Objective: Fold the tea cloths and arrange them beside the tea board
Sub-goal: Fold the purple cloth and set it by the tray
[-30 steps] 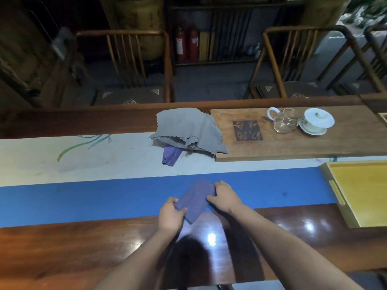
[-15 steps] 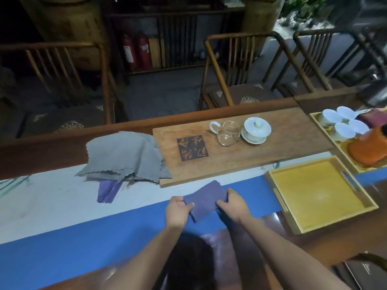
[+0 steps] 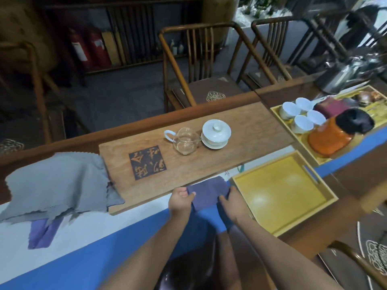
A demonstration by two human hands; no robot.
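Note:
A folded purple tea cloth point(image 3: 209, 192) lies at the near edge of the wooden tea board point(image 3: 247, 141), between the board and a yellow tray. My left hand point(image 3: 180, 200) pinches its left edge. My right hand point(image 3: 234, 203) grips its right corner. A large grey cloth point(image 3: 56, 183) lies crumpled over the board's left end. Under it a second purple cloth point(image 3: 40, 234) sticks out onto the white runner.
A glass pitcher point(image 3: 185, 141) and a white lidded cup point(image 3: 215, 132) stand on the board. An empty yellow tray point(image 3: 280, 191) sits right of my hands. Behind it another tray point(image 3: 320, 162) holds several white cups and an orange pot point(image 3: 333, 137). Wooden chairs point(image 3: 201, 65) stand beyond the table.
Both hands have carried the folded purple cloth forward and to the right, from the blue runner up to the near edge of the tea board. The view has swung right.

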